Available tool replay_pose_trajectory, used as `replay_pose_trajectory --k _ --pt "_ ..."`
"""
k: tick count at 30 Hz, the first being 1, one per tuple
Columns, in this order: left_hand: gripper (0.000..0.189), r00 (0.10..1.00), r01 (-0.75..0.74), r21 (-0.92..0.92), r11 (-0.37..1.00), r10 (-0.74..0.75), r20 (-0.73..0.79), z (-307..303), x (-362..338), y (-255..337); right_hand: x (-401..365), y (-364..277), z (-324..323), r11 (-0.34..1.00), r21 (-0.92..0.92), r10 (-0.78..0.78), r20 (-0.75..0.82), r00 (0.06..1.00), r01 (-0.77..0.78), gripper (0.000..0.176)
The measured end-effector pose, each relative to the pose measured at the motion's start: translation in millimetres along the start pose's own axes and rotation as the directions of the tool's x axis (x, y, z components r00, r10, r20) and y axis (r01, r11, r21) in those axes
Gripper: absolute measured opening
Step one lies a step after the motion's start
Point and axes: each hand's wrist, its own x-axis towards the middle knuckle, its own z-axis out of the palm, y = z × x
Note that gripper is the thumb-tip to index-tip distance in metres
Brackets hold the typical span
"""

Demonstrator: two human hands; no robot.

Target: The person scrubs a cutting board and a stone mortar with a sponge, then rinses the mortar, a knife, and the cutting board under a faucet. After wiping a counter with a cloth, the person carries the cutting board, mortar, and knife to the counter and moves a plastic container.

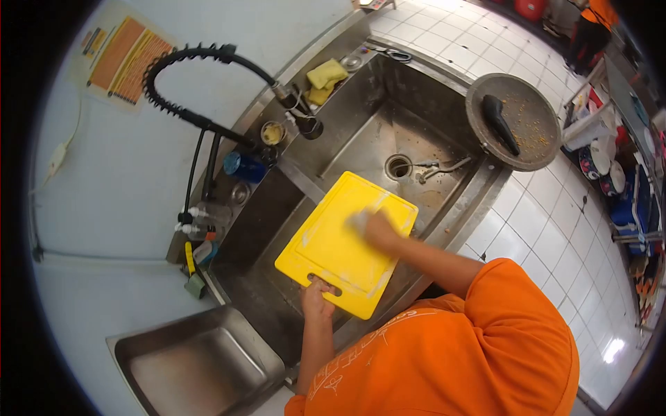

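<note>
A yellow cutting board (333, 243) is held tilted over the steel sink (361, 132). My left hand (316, 298) grips the board by its handle slot at the near edge. My right hand (378, 229) presses on the board's upper face, blurred with motion, with a pale sponge or cloth (359, 220) under its fingers. Soapy streaks show on the board around that hand.
A black spring faucet (208, 62) arches over the sink's left. Yellow sponges (325, 76) lie on the far rim. A dirty round pan with a black handle (513, 121) rests on the right rim. A second basin (187, 353) sits lower left. Another person in orange (593, 24) stands far off.
</note>
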Motion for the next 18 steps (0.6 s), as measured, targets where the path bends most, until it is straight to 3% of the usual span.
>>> replay_pose_trajectory --k 1,2,3,5,6,7,8,9,10,11,12,13,14,15,16,17,18 --pt "0.03 1.0 -0.018 0.003 1.0 0.018 0.011 1 -5 -1 14 32 -3 0.911 0.082 0.401 0.05 0.914 -0.404 0.015" --pt "0.028 0.997 -0.052 0.033 0.998 0.049 0.063 5 -10 0 21 63 0 0.742 0.058 0.67 -0.061 0.74 -0.668 0.014" --pt "0.028 0.996 -0.074 0.02 0.997 0.073 0.055 16 -16 1 32 58 -5 0.76 0.054 0.65 -0.054 0.758 -0.648 0.014" --pt "0.029 0.99 -0.143 0.085 0.986 0.142 0.011 42 -29 9 51 32 -22 0.745 -0.06 0.629 -0.271 0.729 -0.665 0.017" --pt "0.029 0.988 -0.156 0.076 0.985 0.156 0.003 50 -32 15 57 20 -24 0.848 0.048 0.522 -0.253 0.815 -0.528 0.02" --pt "0.028 0.96 -0.278 0.196 0.94 0.276 0.037 59 -33 21 61 9 -30 0.857 0.042 0.508 -0.247 0.825 -0.514 0.02" --pt "0.028 0.92 -0.389 0.308 0.868 0.384 0.08 68 -36 28 63 -2 -38 0.916 0.187 0.397 -0.289 0.871 -0.355 0.023" --pt "0.028 0.918 -0.393 0.297 0.871 0.392 0.065 82 -44 37 63 -12 -48 0.931 0.318 0.288 -0.342 0.895 -0.178 0.025" --pt "0.026 0.88 -0.45 0.524 0.723 0.457 0.126 96 -55 47 64 -15 -65 0.801 0.526 0.452 -0.221 0.864 -0.285 0.028" --pt "0.025 0.843 -0.476 0.709 0.52 0.499 0.2 103 -61 53 65 -10 -80 0.808 0.516 0.439 -0.206 0.874 -0.284 0.028" --pt "0.027 0.761 -0.598 0.752 0.277 0.492 0.424 97 -60 58 67 -2 -95 0.55 0.798 0.532 -0.108 0.84 -0.246 0.027" --pt "0.027 0.764 -0.589 0.755 0.289 0.505 0.402 104 -62 59 64 6 -106 0.205 0.962 0.588 0.027 0.808 -0.182 0.027" --pt "0.034 0.621 -0.72 0.691 0.062 0.502 0.601 115 -63 64 60 18 -112 0.21 0.958 0.578 0.042 0.815 -0.198 0.027" --pt "0.04 0.458 -0.805 0.57 -0.163 0.439 0.772 122 -64 66 54 33 -112 0.057 0.966 0.556 0.178 0.812 -0.251 0.027" --pt "0.047 0.483 -0.806 0.562 -0.185 0.345 0.805 115 -58 63 47 43 -114 -0.096 0.947 0.516 0.31 0.798 -0.306 0.027" --pt "0.047 0.485 -0.8 0.57 -0.184 0.36 0.797 112 -54 59 42 51 -117 -0.09 0.944 0.506 0.317 0.802 -0.317 0.027" --pt "0.046 0.463 -0.786 0.535 -0.309 0.28 0.841 109 -50 55 34 56 -119 -0.156 0.906 0.505 0.416 0.757 -0.394 0.026"
